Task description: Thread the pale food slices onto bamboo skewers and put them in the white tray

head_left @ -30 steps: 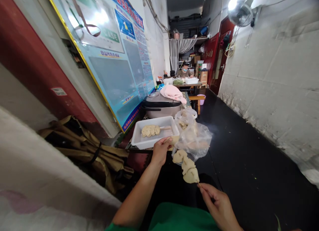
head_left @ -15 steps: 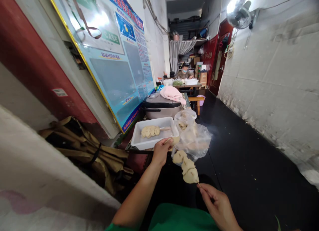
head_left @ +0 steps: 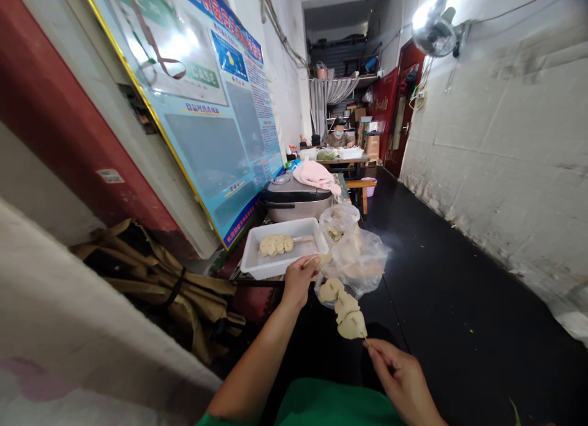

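Poster board [head_left: 206, 125]: yellow edge slanting down, well apart from both hands.
White tray [head_left: 257, 268]: rim all round, pale pieces [head_left: 275, 246] lying inside toward the left.
Left hand [head_left: 297, 283]: pinching a thin pale slice [head_left: 324, 260] near the tray's right front corner.
Skewer of slices [head_left: 348, 309]: held in front of the plastic bags [head_left: 361, 260], slanting.
Right hand [head_left: 399, 372]: fingertips closed on the skewer's lower end.
Dark floor [head_left: 459, 291]: broad room beside this hand, reaching the pale wall [head_left: 496, 144].
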Motion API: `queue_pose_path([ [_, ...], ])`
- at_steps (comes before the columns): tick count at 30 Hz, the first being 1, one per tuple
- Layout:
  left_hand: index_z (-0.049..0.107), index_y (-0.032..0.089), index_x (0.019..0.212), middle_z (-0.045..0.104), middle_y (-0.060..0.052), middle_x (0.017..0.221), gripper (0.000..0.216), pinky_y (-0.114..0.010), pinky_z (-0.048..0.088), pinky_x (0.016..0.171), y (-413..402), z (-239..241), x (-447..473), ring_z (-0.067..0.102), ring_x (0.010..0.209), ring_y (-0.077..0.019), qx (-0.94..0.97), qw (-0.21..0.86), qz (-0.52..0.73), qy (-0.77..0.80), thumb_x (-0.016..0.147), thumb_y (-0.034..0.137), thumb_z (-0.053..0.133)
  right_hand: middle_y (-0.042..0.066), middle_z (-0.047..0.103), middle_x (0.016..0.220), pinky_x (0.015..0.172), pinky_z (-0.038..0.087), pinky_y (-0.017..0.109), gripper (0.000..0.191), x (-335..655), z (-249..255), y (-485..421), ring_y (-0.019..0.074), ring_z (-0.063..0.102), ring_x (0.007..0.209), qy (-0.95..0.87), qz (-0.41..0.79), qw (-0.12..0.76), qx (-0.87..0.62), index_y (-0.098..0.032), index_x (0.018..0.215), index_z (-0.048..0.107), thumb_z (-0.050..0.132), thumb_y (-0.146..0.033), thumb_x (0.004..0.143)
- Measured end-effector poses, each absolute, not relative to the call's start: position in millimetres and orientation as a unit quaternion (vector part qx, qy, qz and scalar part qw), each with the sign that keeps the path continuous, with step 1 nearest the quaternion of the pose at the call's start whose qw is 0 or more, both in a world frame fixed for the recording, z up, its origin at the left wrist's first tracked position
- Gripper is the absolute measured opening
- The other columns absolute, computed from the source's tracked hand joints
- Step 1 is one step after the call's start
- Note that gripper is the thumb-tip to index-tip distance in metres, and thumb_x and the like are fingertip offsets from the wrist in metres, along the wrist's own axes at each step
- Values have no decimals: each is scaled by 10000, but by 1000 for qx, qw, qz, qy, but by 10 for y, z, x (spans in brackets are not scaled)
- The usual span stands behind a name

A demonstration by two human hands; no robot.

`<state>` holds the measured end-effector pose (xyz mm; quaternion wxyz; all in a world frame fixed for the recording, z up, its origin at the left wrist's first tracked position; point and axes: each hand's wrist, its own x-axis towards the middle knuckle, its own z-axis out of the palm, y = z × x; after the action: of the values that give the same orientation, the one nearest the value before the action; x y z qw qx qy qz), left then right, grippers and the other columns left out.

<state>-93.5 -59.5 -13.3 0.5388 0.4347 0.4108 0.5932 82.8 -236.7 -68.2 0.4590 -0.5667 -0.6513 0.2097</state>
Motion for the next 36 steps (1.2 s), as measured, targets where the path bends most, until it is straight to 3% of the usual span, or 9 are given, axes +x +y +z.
queue_pose_path([
  [14, 714, 180, 906, 723, -52, 914, 253, -304, 467, 812, -608, -234, -919, 647, 857, -195, 606, 285, 555, 493, 753, 356, 616, 113, 758, 910, 703, 557, 238, 320, 810, -698, -2342, 207, 717, 795, -638, 220, 462, -576, -155, 986, 713, 476, -351, 896],
  [27, 728, 210, 840, 707, -53, 882, 178, -315, 430, 861, -641, -268, -865, 618, 861, -205, 580, 303, 596, 466, 710, 307, 656, 92, 763, 893, 690, 568, 247, 297, 776, -641, -2346, 210, 721, 780, -637, 220, 476, -565, -183, 981, 722, 484, -338, 895],
  [36, 721, 189, 895, 714, -57, 842, 256, -304, 467, 758, -618, -336, -817, 632, 764, -195, 550, 356, 591, 471, 707, 350, 658, 102, 761, 910, 722, 564, 255, 300, 764, -654, -2349, 216, 719, 815, -626, 217, 485, -570, -175, 972, 725, 490, -344, 891],
])
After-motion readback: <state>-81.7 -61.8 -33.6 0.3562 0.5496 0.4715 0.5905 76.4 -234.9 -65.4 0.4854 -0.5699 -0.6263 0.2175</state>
